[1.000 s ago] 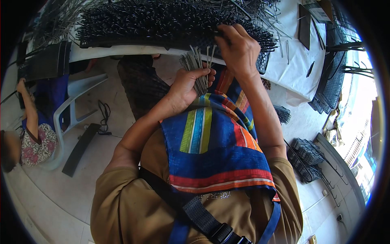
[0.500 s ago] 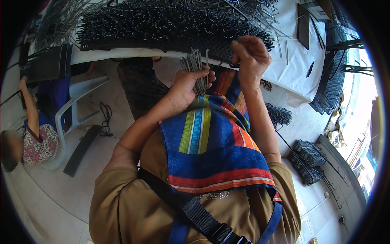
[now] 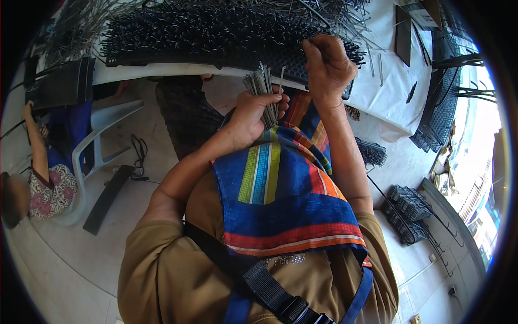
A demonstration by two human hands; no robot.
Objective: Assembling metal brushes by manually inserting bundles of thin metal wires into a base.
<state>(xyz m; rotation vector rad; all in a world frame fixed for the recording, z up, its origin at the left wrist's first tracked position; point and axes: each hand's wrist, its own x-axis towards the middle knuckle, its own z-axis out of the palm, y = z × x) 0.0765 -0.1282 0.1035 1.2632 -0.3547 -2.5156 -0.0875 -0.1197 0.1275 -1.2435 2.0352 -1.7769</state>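
My left hand [image 3: 249, 112] is closed round a bundle of thin grey metal rods [image 3: 259, 82], held upright below the table edge. One rod [image 3: 282, 75] with a bent tip stands apart from the bundle, by the thumb and forefinger. Above and to the right, my right hand [image 3: 330, 73] has curled fingers, with thumb and forefinger at the right part of a long black perforated panel [image 3: 294, 66]. Whatever those fingertips pinch is too small to make out. Dense dark metal pins [image 3: 216, 33] stand across most of the panel. A striped blue cloth [image 3: 291, 216] covers my lap.
Loose rods [image 3: 75, 35] lie heaped on the white-covered table [image 3: 386, 105]. A person [image 3: 51, 189] works at the left beside a pale plastic chair [image 3: 89, 151]. Black wire racks [image 3: 407, 213] and a dark curved strip [image 3: 108, 200] lie on the floor.
My right hand has moved up and slightly left, farther over the pins. My left hand keeps its bundle, shifted slightly to the right.
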